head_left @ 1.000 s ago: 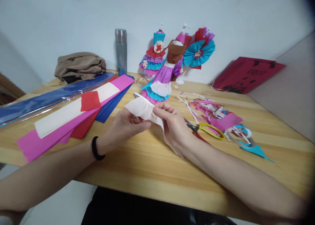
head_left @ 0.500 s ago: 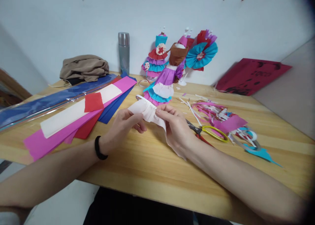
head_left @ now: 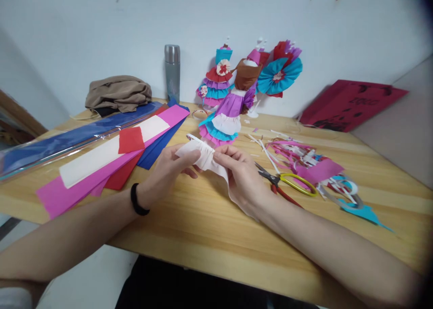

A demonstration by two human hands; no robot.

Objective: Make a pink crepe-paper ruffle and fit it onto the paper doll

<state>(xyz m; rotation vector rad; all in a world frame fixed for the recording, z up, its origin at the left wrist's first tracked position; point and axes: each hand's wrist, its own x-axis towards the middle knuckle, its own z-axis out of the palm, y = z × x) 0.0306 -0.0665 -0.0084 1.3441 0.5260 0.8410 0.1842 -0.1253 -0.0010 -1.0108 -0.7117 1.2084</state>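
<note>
White, thin, crinkled paper in a long strip was held above the near part of the pale wooden table, its top edge bunched into small pleats and its free end trailing down past the right wrist. A narrow white band curved out at its upper left edge.

Over the last second the left hand had shifted its thumb: first sticking out below the paper, it now lay on the paper's face, just beside the pleats. That hand was loosely curled, the paper between thumb and partly hidden fingers, other fingertips bent beneath. The right hand had kept its pinch, thumb and forefinger closed together on the pleated edge, the remaining fingers folded behind. With both thumbs on the paper, the bunched stretch appeared better steadied from either side, which suited shaping the folds.

Scissors with yellow and red handles lay just beyond the right hand, while a tiered paper dress in purple, white and blue stood behind the paper.
</note>
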